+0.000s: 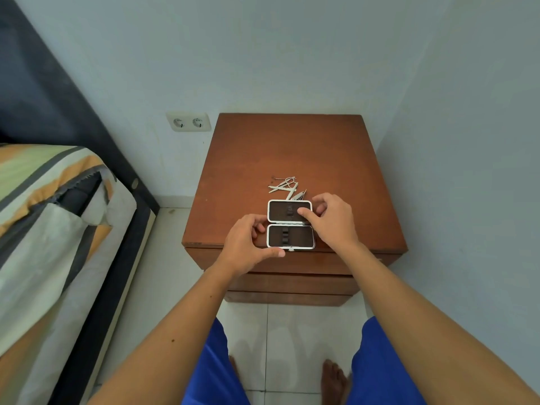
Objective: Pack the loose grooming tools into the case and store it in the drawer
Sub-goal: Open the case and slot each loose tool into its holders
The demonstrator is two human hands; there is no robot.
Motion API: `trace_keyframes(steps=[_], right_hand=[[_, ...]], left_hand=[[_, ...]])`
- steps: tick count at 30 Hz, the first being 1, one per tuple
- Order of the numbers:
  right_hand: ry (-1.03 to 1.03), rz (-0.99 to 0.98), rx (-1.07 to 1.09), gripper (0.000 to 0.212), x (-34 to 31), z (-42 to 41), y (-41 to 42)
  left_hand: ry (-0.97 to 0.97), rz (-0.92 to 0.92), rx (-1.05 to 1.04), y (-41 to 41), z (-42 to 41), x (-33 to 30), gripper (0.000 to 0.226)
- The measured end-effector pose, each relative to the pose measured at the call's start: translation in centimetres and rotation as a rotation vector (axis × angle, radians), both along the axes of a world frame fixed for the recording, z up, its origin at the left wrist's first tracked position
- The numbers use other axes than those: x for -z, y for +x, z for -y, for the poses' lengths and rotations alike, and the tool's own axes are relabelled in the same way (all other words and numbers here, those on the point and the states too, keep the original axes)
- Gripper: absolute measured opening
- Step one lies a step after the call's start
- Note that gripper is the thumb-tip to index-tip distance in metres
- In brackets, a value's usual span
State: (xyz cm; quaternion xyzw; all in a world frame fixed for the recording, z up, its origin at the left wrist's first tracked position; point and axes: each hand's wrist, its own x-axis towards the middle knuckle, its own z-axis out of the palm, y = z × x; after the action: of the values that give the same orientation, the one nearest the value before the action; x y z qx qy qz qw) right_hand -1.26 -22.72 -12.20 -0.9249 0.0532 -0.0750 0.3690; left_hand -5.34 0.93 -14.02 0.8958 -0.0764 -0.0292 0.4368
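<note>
A small case (290, 236) with a silver rim and dark lining lies wide open near the front edge of the brown nightstand (292, 147). Both halves show empty elastic loops. My left hand (248, 244) grips the near half at its left side, thumb on the front rim. My right hand (333, 217) holds the far half from the right, thumb pressed on the lining. Several loose metal grooming tools (287, 187), small scissors among them, lie in a pile just behind the case. The drawer fronts (292, 283) below the top are closed.
A bed with a striped cover (52, 206) and dark frame stands to the left. A double wall socket (189, 122) sits beside the nightstand. Walls close in behind and to the right. White floor tiles (172, 258) lie between bed and nightstand.
</note>
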Motion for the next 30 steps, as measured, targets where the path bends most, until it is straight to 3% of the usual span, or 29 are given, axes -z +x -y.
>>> trace_keyframes(steps=[4,9,17,25,30], right_hand=[[-0.008,-0.018,0.002,0.018,0.3,1.6,-2.2],[-0.054,-0.046,-0.077,0.02,0.3,2.3,-5.0],[-0.05,-0.048,-0.094,0.024,0.9,1.4,-6.9],[-0.02,-0.116,-0.024,0.005,0.7,0.9,-6.3],[-0.037,-0.161,0.015,0.012,-0.2,1.4,-4.7]], left_hand=[[0.042,-0.059,0.077,0.9,-0.5,-1.0,0.09],[0.093,-0.007,0.071,4.0,-0.1,-2.0,0.055],[0.186,0.029,0.012,8.2,1.8,-0.9,0.03],[0.172,0.032,-0.022,6.1,0.5,-1.0,0.027],[0.218,0.032,-0.01,2.9,-1.4,-1.5,0.027]])
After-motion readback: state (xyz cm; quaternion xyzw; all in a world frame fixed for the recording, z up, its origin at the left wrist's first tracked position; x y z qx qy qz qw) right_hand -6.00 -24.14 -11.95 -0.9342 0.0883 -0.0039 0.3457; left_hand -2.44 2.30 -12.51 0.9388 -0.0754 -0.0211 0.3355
